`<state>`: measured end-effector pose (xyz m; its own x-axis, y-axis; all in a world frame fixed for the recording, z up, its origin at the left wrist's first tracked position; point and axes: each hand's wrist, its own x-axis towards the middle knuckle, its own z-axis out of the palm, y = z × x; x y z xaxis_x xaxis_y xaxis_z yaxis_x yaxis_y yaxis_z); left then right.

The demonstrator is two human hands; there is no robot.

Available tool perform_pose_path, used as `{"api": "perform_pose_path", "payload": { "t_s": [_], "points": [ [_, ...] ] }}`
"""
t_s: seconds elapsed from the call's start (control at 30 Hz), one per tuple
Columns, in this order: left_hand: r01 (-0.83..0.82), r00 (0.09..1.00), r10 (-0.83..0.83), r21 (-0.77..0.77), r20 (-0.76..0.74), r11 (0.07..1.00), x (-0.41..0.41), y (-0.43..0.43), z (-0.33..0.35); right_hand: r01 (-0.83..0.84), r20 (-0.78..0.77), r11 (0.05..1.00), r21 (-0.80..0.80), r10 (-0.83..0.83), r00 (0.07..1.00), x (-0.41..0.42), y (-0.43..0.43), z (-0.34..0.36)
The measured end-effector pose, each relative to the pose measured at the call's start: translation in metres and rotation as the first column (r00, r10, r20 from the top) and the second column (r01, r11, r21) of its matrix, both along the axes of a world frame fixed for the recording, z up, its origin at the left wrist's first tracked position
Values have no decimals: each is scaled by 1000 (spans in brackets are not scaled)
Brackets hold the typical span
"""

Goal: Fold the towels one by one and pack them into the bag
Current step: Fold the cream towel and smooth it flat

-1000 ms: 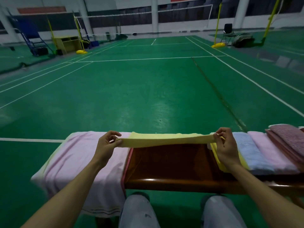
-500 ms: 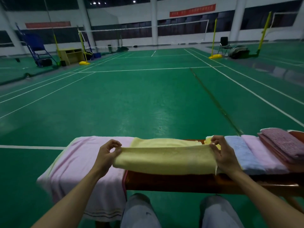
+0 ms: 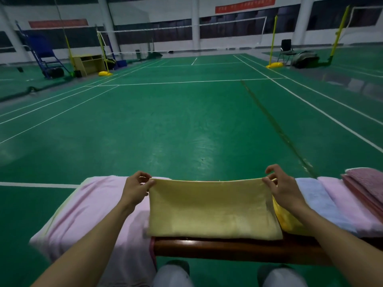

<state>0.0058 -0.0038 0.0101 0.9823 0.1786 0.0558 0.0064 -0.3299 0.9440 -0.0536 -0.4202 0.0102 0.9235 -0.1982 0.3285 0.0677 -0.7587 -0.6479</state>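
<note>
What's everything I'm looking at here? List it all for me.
yellow towel: one, pale yellow, on the bench
pink towel: one, pale pink, draped over the bench's left end
folded towels: about four, deep yellow, blue, pink, mauve, in a row at the bench's right end
bench: one, brown wood, across the foreground
black chair: one, far right of the green court
left hand: one, pinches the yellow towel's left corner
right hand: one, pinches its right corner
knees: two, grey trousers, below the bench

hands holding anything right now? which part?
Yes: the yellow towel. Left hand pinches its far left corner, right hand its far right corner.
</note>
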Motion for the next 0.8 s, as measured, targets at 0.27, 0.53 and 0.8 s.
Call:
{"api": "perform_pose_path", "payload": {
  "t_s": [0.27,0.53,0.8],
  "points": [
    [-13,995,33,207,-94,978,74,-16,-37,80,-143,949,-304,-128,981,55,-14,-40],
    [5,996,32,431,-79,902,77,-22,-57,27,-226,788,-615,-208,952,59,-6,-50],
    [49,996,-80,463,48,885,73,-74,-37,146,-45,964,223,-139,989,23,30,-33]
  ]
}}
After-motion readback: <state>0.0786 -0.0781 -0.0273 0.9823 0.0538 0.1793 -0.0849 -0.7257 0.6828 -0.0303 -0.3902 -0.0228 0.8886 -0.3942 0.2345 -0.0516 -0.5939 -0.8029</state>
